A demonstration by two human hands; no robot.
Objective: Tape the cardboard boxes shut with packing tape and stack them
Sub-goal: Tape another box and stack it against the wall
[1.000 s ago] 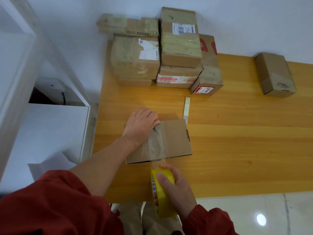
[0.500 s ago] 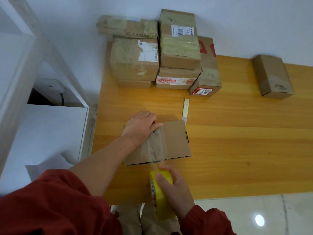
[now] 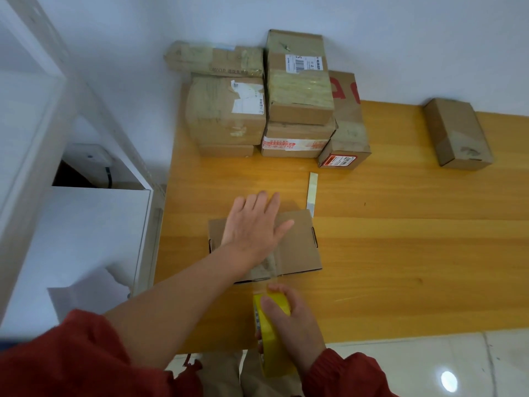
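A flat brown cardboard box (image 3: 297, 247) lies near the front of the wooden table (image 3: 400, 253). My left hand (image 3: 252, 224) lies flat on its top with the fingers spread. A clear strip of tape runs from the box's near edge to the yellow roll of packing tape (image 3: 270, 330). My right hand (image 3: 289, 319) grips that roll just in front of the box. Several taped boxes (image 3: 297, 96) are stacked at the back of the table against the wall.
A single brown box (image 3: 458, 133) sits alone at the back right. A small strip of tape (image 3: 312, 193) lies on the table beyond the flat box. A white cabinet (image 3: 86, 239) stands left of the table. Tiled floor shows at the bottom right.
My left hand has opened flat and slid across the top of the box toward the right. My right hand still holds the tape roll at the near edge.
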